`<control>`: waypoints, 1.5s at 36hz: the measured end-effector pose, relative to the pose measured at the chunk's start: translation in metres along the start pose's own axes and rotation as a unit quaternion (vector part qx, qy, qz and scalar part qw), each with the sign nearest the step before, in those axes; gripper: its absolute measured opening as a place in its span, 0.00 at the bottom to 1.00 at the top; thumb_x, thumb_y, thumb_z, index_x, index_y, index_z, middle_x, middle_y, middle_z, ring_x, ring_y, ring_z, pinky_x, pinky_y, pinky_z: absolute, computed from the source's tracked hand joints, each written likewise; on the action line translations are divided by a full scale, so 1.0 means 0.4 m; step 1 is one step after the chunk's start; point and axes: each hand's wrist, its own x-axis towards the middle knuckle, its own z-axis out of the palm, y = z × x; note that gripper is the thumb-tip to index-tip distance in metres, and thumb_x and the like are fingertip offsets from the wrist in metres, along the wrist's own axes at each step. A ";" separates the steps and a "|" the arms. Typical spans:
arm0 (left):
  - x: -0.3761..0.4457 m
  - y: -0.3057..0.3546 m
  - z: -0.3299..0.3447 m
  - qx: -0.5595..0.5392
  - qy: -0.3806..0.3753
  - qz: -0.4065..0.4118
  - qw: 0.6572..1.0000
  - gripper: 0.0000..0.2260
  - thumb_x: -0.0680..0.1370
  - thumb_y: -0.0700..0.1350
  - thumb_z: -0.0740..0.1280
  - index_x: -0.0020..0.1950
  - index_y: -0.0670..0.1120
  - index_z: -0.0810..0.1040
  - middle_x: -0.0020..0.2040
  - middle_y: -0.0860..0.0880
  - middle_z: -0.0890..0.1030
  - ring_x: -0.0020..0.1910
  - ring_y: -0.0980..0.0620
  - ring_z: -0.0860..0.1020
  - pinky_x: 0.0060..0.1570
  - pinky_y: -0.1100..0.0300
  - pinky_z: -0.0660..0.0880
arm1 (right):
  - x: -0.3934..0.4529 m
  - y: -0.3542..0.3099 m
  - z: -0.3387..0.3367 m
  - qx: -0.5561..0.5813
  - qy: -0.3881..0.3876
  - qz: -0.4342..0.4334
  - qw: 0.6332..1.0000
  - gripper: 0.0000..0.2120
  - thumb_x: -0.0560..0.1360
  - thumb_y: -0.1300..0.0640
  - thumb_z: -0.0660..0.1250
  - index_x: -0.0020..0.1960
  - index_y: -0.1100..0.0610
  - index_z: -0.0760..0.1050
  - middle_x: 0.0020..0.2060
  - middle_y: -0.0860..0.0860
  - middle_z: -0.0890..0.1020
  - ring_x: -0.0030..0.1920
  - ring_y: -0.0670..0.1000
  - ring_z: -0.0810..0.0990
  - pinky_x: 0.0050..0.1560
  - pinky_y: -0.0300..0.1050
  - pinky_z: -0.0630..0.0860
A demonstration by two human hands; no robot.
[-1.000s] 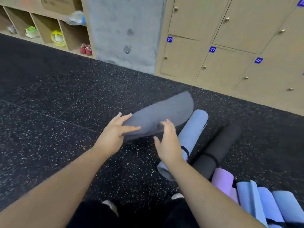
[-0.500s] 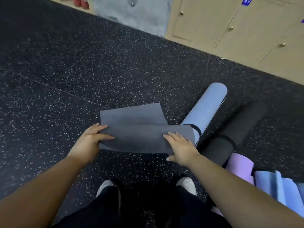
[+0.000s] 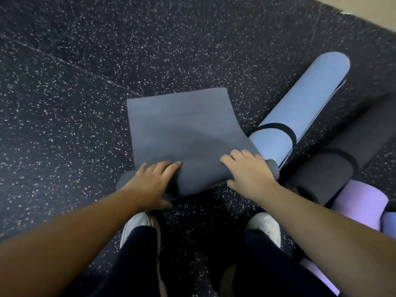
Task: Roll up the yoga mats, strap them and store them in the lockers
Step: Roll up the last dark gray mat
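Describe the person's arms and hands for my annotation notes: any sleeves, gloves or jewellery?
Both forearms are bare to the frame edge, with no sleeve in view. The left hand and right hand wear no gloves, and no rings, watch or wristband show, though the picture is slightly blurred.

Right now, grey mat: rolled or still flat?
Partly rolled. The grey mat has a roll under the left hand and right hand; the far end lies flat.

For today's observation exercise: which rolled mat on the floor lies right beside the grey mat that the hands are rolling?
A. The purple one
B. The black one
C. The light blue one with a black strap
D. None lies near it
C: the light blue mat, ringed by its black strap, lies directly against the right edge of the grey mat.
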 end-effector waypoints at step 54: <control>0.000 -0.139 0.053 0.115 0.165 0.099 0.975 0.39 0.64 0.43 0.78 0.71 0.55 0.64 0.53 0.42 0.80 0.41 0.39 0.79 0.37 0.48 0.74 | 0.035 -0.105 0.214 0.147 -0.133 -0.011 0.980 0.40 0.79 0.66 0.58 0.78 0.51 0.34 0.78 0.58 0.40 0.77 0.61 0.40 0.77 0.56 0.48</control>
